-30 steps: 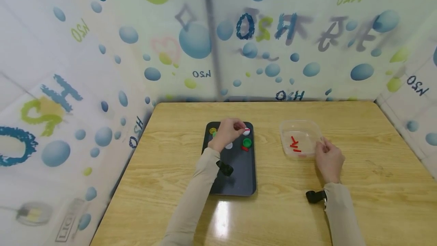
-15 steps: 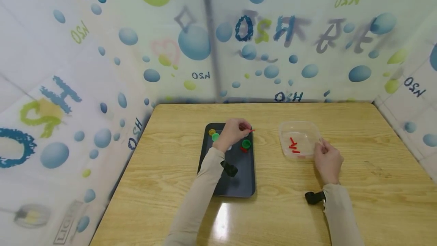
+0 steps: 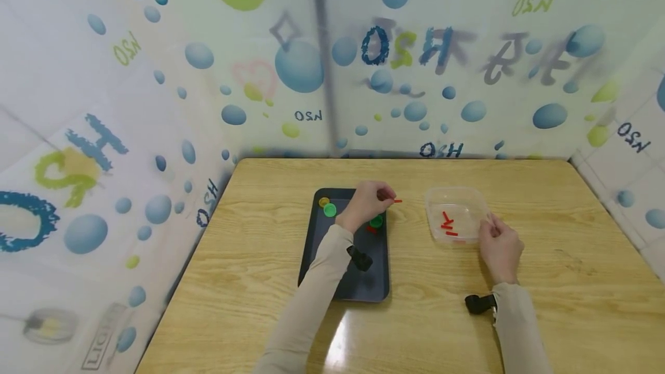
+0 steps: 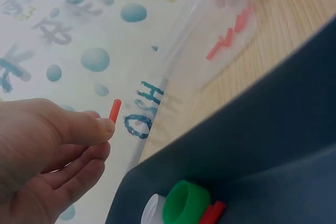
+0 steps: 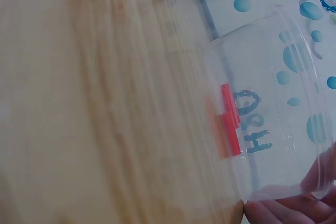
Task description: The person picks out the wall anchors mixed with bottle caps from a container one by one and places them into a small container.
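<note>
My left hand (image 3: pixel 366 206) pinches a short red stick (image 4: pixel 115 111) between thumb and fingertips, just past the right edge of a dark tray (image 3: pixel 358 284). In the tray are a yellow cap (image 3: pixel 324 202), a light green cap (image 3: pixel 329 210) and a darker green cap (image 3: pixel 376 221) with another red stick (image 3: pixel 372 229) beside it. A white cap (image 4: pixel 152 211) shows next to that green one in the left wrist view. My right hand (image 3: pixel 501 247) grips the near right corner of a clear plastic container (image 3: pixel 453 191), where several red sticks lie.
The wooden table (image 3: pixel 431 316) carries both tray and container, with a strip of bare wood between them. A patterned wall (image 3: pixel 415 97) rises behind its far edge, and another wall (image 3: pixel 104 206) stands along the left.
My left hand has moved right with the red stick, from over the white cap at the tray's far right corner to beyond the tray's edge. The right hand still holds the container.
</note>
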Available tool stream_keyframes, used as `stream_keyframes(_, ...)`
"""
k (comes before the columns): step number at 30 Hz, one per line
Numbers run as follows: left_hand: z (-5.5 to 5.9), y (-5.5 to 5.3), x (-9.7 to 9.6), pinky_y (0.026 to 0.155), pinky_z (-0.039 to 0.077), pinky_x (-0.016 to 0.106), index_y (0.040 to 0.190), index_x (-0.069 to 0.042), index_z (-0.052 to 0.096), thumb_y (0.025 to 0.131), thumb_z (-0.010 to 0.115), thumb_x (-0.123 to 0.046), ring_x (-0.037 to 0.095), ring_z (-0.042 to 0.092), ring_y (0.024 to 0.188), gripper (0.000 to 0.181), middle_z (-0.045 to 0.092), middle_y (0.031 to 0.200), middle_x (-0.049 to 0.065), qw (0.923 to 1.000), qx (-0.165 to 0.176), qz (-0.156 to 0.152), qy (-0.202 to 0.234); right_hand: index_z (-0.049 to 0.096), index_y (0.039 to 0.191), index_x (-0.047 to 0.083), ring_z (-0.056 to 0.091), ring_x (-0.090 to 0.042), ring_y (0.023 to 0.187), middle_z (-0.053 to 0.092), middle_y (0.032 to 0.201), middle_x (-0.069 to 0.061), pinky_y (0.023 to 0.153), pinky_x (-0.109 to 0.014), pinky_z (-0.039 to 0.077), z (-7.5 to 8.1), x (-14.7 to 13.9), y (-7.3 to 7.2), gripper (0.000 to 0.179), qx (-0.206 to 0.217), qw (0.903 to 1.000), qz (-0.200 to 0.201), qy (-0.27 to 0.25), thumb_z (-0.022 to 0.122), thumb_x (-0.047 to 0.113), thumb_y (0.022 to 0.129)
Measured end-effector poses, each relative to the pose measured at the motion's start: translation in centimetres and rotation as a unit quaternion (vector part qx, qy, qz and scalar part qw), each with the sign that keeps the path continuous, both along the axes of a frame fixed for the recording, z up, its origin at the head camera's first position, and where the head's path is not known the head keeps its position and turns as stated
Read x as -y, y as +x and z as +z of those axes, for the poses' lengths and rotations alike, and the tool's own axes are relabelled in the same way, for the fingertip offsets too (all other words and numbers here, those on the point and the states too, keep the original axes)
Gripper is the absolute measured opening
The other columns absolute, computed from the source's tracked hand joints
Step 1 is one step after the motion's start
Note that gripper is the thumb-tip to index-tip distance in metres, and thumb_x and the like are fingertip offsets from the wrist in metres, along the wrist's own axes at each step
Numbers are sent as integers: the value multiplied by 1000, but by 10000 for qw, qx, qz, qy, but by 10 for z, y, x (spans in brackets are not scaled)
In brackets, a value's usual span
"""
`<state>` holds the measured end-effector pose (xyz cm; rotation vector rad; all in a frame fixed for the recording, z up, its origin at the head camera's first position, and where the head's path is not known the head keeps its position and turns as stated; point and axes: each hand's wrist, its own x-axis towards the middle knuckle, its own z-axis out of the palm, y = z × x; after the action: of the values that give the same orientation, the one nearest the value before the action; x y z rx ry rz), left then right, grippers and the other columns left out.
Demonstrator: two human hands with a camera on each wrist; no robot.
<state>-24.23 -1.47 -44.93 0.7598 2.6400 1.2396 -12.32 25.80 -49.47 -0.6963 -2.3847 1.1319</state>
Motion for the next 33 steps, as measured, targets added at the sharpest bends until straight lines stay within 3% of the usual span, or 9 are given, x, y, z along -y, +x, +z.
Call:
stream_keyframes(12, 5, 7, -22, 73, 54, 17, 106, -5, 75, 97, 69, -10, 10, 66, 85, 12, 74, 98, 4, 9998, 32, -204, 22, 63, 133, -3, 68, -37, 105, 68, 125, -22, 59, -4, 29, -1, -2, 2, 44, -22, 10000, -75, -14, 48, 22, 100)
stream_keyframes(27, 7, 9, -44, 71, 50, 15, 101, -10, 75, 96, 71, -11, 6, 62, 82, 7, 72, 95, 1, 9998, 86, -185, -57, 63, 134, -1, 66, -30, 98, 68, 125, -21, 58, -4, 31, 2, 1, 0, 44, 91, 9999, -16, -78, 50, 24, 101)
stream_keyframes(33, 5, 10, -57, 69, 49, 13, 99, -10, 75, 95, 71, -10, 5, 61, 79, 5, 72, 93, 1, 9994, 53, -347, -80, 65, 133, -1, 65, -29, 92, 69, 123, -21, 58, -6, 30, 0, 1, 0, 43, 39, 10000, -78, 5, 51, 22, 100)
